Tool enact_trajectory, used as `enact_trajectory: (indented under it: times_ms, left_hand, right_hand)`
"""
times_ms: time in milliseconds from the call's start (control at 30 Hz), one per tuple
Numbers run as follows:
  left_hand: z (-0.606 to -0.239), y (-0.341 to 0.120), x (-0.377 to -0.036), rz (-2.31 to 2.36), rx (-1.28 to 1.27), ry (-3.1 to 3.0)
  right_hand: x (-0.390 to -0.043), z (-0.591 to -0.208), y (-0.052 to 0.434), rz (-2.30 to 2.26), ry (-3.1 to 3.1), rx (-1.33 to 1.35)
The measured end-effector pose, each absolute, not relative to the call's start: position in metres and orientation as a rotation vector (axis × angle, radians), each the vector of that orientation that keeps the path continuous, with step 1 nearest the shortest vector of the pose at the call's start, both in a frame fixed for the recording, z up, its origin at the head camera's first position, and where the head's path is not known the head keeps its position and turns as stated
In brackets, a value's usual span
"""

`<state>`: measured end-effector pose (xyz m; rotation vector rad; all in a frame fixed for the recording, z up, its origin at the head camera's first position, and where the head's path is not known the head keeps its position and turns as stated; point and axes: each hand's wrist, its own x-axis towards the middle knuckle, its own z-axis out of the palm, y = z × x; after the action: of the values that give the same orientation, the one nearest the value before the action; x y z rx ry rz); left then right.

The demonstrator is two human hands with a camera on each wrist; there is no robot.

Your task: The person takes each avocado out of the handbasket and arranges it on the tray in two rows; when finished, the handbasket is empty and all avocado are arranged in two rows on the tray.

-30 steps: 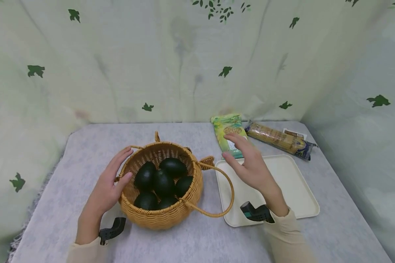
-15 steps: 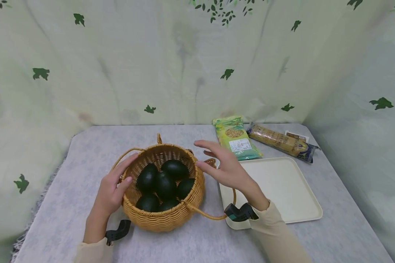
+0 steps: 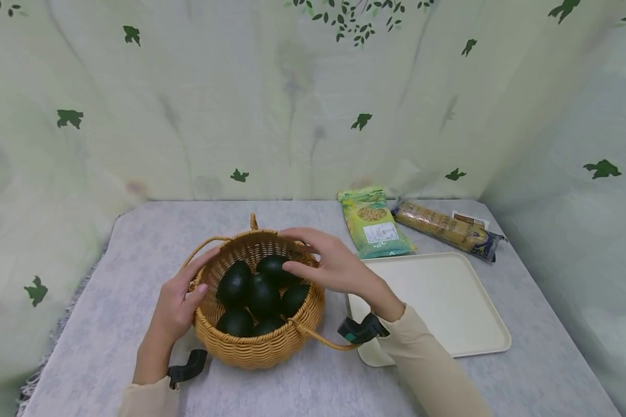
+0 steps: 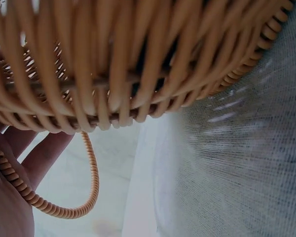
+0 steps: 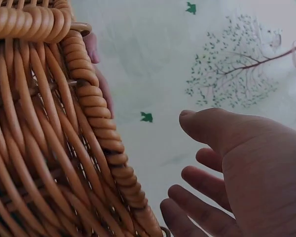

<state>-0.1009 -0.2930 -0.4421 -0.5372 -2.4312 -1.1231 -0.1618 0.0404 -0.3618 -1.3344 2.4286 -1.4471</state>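
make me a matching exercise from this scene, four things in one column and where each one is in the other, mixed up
Things:
1. dark green fruits
2. cream tray
3. green packet
4. left hand

Places:
A. resting on the outer left side of the wicker basket
B. lying on the table behind the tray
C. piled inside the wicker basket
D. flat on the table to the right of the basket

Pairs: 1-C, 2-D, 3-B, 4-A

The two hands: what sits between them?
In the head view, the wicker basket of dark green fruit sits between the left hand and right hand.
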Motion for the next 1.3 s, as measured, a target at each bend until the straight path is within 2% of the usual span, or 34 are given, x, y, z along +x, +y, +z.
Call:
enact_trajectory:
  times_ms: [633,1300]
  left_hand:
    - [-0.444,-0.292,-0.100,-1.063,-0.456,-2.464]
    - [-0.445,-0.287,-0.101,-0.932,-0.451,-2.352]
  right_hand:
    - [-0.172,-0.352,-0.005,-1.145,2.342,-1.396]
    - [-0.191,-0.353,-0.017,-0.999,2.301,-1.423]
